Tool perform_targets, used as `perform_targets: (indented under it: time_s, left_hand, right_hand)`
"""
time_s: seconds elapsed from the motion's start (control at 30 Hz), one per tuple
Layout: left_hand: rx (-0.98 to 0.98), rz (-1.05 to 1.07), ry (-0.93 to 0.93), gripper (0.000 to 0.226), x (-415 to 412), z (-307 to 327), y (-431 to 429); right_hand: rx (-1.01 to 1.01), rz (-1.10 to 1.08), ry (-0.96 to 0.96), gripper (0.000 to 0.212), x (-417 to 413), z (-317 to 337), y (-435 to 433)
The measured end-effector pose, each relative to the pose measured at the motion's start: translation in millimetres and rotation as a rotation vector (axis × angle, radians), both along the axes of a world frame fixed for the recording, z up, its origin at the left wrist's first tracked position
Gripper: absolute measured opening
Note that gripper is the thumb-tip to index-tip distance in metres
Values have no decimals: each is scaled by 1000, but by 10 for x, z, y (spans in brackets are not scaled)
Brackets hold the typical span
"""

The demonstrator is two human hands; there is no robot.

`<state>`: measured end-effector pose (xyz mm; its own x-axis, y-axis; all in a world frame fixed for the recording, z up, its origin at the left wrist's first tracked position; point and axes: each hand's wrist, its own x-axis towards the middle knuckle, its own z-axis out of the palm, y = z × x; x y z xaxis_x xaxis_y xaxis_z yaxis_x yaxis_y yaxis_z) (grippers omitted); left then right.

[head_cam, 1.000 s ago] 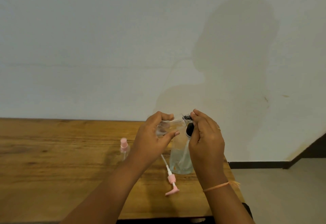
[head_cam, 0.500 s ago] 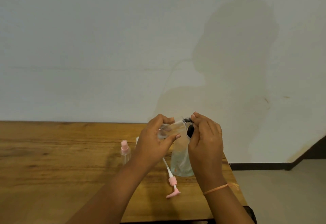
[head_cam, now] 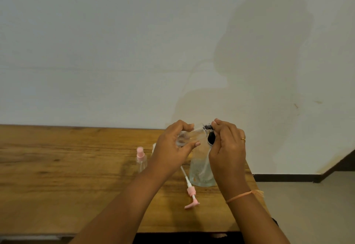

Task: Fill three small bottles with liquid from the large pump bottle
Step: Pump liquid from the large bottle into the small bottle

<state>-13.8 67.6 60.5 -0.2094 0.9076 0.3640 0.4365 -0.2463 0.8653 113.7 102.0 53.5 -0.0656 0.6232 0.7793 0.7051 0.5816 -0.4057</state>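
While a pink-topped bottle [head_cam: 141, 160] stands on the table [head_cam: 57, 167] just left of the left hand [head_cam: 172, 147], that hand is curled round a clear little bottle [head_cam: 194, 135]. It holds the little bottle up on its side, above the table. Another bottle peeks out behind the left hand, mostly hidden. Below and between the hands, the pink pump [head_cam: 189, 188] lies flat on the table. Its white tube points up toward the left hand. The big bottle [head_cam: 200, 170] stands under the right hand [head_cam: 227, 147], with some liquid in it. The right hand pinches the dark top [head_cam: 208, 127] of the little bottle with its fingertips. An orange band [head_cam: 240, 196] goes round the right wrist.
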Motion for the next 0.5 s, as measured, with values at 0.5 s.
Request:
perform_targets:
  time_s: [0.5]
  left_hand:
    - [34, -11, -30, 37, -7, 15, -20]
  right_hand:
    - [29, 17, 82, 24, -6, -77, 8]
